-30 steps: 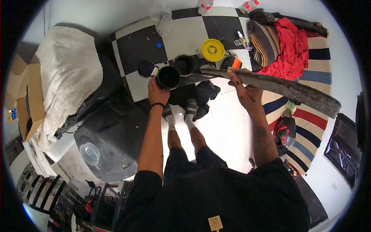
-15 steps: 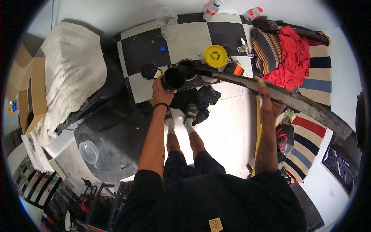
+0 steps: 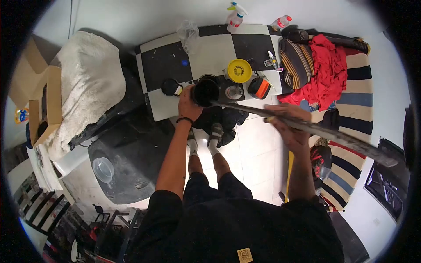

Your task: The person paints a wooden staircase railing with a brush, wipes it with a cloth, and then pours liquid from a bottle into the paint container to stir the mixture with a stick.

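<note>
My left hand (image 3: 188,104) is wrapped round a dark, cylindrical cup (image 3: 206,94), black inside, at the front edge of the checkered table. In my right hand (image 3: 291,129) I grip a long, worn wooden plank (image 3: 346,142), held aslant with its broad end out to the right. Its narrow end is at the cup's right side; whether they touch I cannot tell. Left of the cup lies a black ring-shaped lid (image 3: 171,87). To its right stand a small clear jar (image 3: 233,92) and a yellow round lid (image 3: 239,71).
An orange and black tape measure (image 3: 259,88), a blue cap (image 3: 185,63), a plastic bag (image 3: 188,39) and a spray bottle (image 3: 236,21) are on the checkered table (image 3: 214,47). Red cloth (image 3: 326,65) covers a striped seat at right. A black bag (image 3: 234,120) lies near my feet.
The plank's narrow end has come away from a container behind the cup and dropped to the cup's right side. My right hand has moved left and towards me.
</note>
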Available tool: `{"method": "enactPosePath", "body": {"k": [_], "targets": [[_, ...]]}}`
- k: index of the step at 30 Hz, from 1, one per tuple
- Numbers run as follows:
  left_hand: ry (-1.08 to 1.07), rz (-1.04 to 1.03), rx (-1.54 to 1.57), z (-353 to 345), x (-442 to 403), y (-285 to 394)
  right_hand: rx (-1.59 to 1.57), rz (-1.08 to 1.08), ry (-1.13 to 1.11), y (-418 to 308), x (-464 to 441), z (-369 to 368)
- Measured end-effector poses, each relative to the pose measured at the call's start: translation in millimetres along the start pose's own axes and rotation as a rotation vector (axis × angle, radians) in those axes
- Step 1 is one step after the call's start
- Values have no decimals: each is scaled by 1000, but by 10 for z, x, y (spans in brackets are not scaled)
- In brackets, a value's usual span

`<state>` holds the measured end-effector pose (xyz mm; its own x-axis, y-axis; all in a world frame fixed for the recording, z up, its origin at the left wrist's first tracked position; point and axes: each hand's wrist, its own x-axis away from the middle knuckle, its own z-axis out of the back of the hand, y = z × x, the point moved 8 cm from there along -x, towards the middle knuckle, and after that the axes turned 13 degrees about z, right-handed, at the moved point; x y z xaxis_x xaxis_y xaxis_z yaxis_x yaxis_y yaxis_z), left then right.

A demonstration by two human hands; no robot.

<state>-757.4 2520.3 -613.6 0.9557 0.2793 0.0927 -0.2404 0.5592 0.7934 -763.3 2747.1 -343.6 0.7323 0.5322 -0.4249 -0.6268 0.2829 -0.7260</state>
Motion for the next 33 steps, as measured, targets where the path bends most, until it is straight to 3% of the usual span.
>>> {"method": "enactPosePath", "body": {"k": [2,6,10,13,16,17,18,20,23,24,26,29,32,33], "targets": [[-37,-33,34,91,30,208,1,-99,-123,-30,-91,-122],[-36,-78,74,328,125,539,35,27,-172,-303,-203,-78],[-34,-135,77,533,265,791,33,23,-278,-646,-250,-35],[-6,-139,107,693,376,952,-63,138,-163,-994,-440,30],[71,-128,150,909,592,1043,90,220,-200,-1241,-510,113],[3,11,135,930,623,969,-10,31,-187,-1331,-522,99],[-127,96,0,843,631,804,60,132,-171,-1607,-561,81],[-1,-37,19,868,766,775,157,128,-200,-1776,-445,16],[-127,19,184,1217,1011,943,34,104,-161,-2043,-376,-151],[-66,-30,98,1232,1049,887,43,132,-132,-2098,-366,-191],[-87,12,95,1452,1259,853,35,-10,-86,-1920,-313,-264],[55,12,170,1803,1525,833,11,-229,-99,-2019,-324,-311],[187,-99,-12,2067,1711,842,-170,-86,-47,-2318,-385,-490],[149,-48,47,2158,1776,792,-209,-63,-18,-2444,-370,-522]]}}
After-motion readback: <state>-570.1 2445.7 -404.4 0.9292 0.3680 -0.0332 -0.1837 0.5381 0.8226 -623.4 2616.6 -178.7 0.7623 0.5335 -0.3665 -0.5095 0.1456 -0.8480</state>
